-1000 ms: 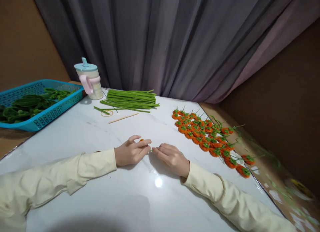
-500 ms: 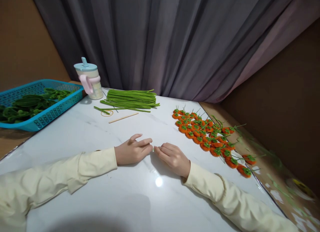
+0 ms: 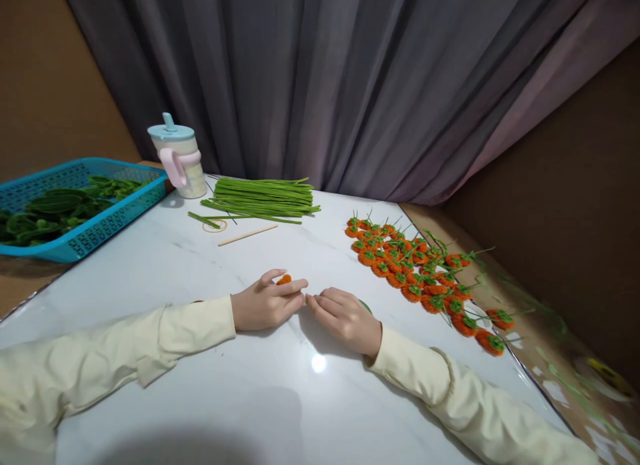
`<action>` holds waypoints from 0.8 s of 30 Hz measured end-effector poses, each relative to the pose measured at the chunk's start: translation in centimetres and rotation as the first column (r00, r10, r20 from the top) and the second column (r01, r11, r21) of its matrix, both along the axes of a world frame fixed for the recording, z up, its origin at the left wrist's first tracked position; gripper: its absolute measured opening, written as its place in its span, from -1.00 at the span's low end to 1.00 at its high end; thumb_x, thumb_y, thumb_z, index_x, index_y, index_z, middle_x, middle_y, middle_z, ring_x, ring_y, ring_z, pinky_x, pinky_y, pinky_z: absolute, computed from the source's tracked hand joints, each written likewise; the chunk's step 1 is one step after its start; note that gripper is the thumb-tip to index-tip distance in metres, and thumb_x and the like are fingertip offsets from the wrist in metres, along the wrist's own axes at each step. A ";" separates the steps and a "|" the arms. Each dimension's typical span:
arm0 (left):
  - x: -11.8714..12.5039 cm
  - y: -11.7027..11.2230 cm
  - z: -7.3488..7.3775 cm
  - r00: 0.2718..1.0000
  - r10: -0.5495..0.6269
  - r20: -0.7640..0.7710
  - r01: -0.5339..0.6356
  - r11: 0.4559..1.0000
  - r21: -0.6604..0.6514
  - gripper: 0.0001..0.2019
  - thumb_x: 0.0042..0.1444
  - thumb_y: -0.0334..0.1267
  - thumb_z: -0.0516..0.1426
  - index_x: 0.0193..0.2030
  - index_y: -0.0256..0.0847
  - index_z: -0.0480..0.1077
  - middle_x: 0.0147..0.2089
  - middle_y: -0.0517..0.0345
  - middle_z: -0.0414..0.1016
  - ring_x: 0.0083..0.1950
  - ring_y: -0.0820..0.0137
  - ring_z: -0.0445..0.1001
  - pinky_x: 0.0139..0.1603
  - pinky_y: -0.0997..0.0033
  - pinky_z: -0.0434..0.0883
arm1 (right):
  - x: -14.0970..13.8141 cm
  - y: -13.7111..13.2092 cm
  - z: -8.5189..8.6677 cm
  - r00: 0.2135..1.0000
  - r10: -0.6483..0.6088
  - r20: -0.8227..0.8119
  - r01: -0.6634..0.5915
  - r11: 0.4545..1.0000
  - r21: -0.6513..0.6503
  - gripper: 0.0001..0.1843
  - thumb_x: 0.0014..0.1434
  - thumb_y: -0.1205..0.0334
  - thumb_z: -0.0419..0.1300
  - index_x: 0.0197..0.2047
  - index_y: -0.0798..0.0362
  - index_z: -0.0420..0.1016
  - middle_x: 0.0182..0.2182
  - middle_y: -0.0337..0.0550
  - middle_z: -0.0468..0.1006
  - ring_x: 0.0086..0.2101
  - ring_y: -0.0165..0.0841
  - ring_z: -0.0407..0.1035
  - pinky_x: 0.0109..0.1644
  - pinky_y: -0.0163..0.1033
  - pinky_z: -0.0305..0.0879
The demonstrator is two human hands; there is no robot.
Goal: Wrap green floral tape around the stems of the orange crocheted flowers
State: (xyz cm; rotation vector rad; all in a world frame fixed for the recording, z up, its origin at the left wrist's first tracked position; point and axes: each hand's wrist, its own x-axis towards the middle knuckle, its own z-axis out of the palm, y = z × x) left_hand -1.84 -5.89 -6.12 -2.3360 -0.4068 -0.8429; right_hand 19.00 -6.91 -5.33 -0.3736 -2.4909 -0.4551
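Observation:
Both hands meet fingertip to fingertip over the white table. My left hand (image 3: 267,305) is closed in a pinch of thumb and index, its other fingers raised. A small fuzzy orange piece (image 3: 284,279) shows between those raised fingers; whether they grip it, I cannot tell. Opposite, my right hand (image 3: 345,318) is closed, its fingertips pressed together close to the left ones. A tiny pale bit (image 3: 304,301) shows between the two pinches, too small to name. Behind the right knuckles peeks a green edge (image 3: 367,307), mostly hidden.
Several orange fuzzy persimmon-like pieces with green tops (image 3: 395,265) lie at the right. Green fuzzy stems (image 3: 265,198), a thin wooden stick (image 3: 247,235) and a rubber band (image 3: 215,226) lie farther back. A lidded cup (image 3: 185,161) and a blue basket (image 3: 83,245) of green pieces stand left.
The orange piece has come into sight by my left fingers, and a green edge behind my right hand. Both hands stay in nearly the same place, fingertips together.

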 end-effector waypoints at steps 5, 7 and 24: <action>0.1 -0.1 0.0 1.000 0.000 0.002 0.000 1.000 -0.014 -0.73 0.25 -0.48 -0.03 -0.43 -0.21 0.38 -0.41 0.23 0.56 -0.05 0.53 0.43 0.33 0.32 -0.22 | 0.1 0.2 -0.1 1.000 -0.006 0.006 0.006 1.000 -0.024 -0.81 0.30 0.49 -0.09 -0.12 0.29 0.32 -0.51 -0.06 0.45 -0.46 -0.33 0.30 -0.38 -0.24 0.28; 0.1 -0.1 0.1 1.000 0.002 0.017 -0.001 1.000 -0.028 -0.75 0.26 -0.44 0.00 -0.43 -0.20 0.38 -0.41 0.26 0.55 -0.06 0.54 0.44 0.32 0.34 -0.21 | 0.2 0.2 -0.2 1.000 -0.010 -0.002 0.010 0.999 -0.049 -0.80 0.30 0.48 -0.09 -0.12 0.27 0.33 -0.51 -0.07 0.45 -0.46 -0.33 0.30 -0.39 -0.24 0.27; 0.1 -0.3 0.1 0.998 -0.031 0.050 0.030 0.999 0.030 -0.76 0.20 -0.50 0.04 -0.46 -0.18 0.34 -0.49 0.36 0.52 -0.06 0.57 0.48 0.29 0.34 -0.14 | 0.1 0.2 -0.4 0.999 -0.003 -0.042 0.000 0.998 -0.058 -0.85 0.28 0.47 -0.01 -0.15 0.27 0.35 -0.51 -0.07 0.45 -0.45 -0.34 0.30 -0.38 -0.25 0.26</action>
